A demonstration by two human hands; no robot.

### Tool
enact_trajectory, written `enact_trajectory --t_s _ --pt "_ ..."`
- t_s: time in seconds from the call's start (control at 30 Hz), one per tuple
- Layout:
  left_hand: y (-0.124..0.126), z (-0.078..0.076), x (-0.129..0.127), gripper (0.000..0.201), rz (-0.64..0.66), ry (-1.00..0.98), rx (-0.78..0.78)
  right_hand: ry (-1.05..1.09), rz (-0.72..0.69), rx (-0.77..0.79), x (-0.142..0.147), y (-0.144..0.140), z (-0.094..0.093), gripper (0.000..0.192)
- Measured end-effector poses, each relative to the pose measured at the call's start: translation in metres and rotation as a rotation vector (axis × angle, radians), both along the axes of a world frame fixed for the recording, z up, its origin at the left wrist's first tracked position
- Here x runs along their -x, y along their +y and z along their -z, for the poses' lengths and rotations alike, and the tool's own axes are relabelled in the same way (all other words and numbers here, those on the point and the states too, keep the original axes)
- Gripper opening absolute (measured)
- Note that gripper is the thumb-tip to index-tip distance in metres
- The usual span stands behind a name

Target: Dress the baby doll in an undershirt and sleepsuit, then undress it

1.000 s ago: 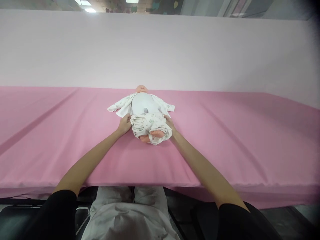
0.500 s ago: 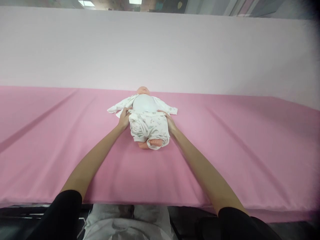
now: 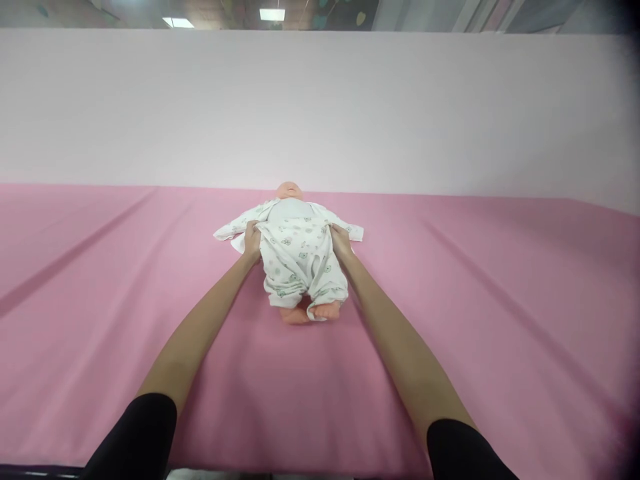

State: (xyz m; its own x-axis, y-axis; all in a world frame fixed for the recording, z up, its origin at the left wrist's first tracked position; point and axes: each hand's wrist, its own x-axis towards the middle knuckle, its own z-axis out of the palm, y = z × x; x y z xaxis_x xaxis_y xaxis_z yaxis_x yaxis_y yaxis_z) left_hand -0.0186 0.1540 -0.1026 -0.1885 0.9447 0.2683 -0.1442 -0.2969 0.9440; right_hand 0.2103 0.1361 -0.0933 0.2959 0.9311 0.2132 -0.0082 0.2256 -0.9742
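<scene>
A baby doll (image 3: pixel 289 191) lies on its back, head away from me, its bare feet towards me. It wears a white patterned jacket (image 3: pixel 241 222), spread open with both sleeves out to the sides. White baby pants (image 3: pixel 299 257) with small printed figures cover its legs and lower belly. My left hand (image 3: pixel 253 241) is closed on the left end of the waistband. At the other end, my right hand (image 3: pixel 342 241) grips the waistband too. The fingertips of both hands are partly hidden by the cloth.
The doll rests on a pink padded surface (image 3: pixel 480 373) with long creases. Behind it rises a plain white wall panel (image 3: pixel 320 107). Ceiling lights (image 3: pixel 273 14) show above the panel's top edge.
The pants' waistband has been drawn up over the doll's belly, and the bunched cloth has smoothed out along the legs. Both hands have closed on the waistband. The view has tilted up slightly.
</scene>
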Motion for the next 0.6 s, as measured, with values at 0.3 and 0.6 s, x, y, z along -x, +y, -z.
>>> enact_trajectory --t_s 0.3,0.6 --pt "0.016 -0.005 -0.009 0.016 -0.009 0.163 -0.117 0.099 -0.102 0.055 -0.003 0.023 0.003 0.008" --pt "0.03 0.002 -0.004 0.011 -0.147 0.138 0.053 0.149 0.022 0.063 0.008 0.012 -0.003 0.007"
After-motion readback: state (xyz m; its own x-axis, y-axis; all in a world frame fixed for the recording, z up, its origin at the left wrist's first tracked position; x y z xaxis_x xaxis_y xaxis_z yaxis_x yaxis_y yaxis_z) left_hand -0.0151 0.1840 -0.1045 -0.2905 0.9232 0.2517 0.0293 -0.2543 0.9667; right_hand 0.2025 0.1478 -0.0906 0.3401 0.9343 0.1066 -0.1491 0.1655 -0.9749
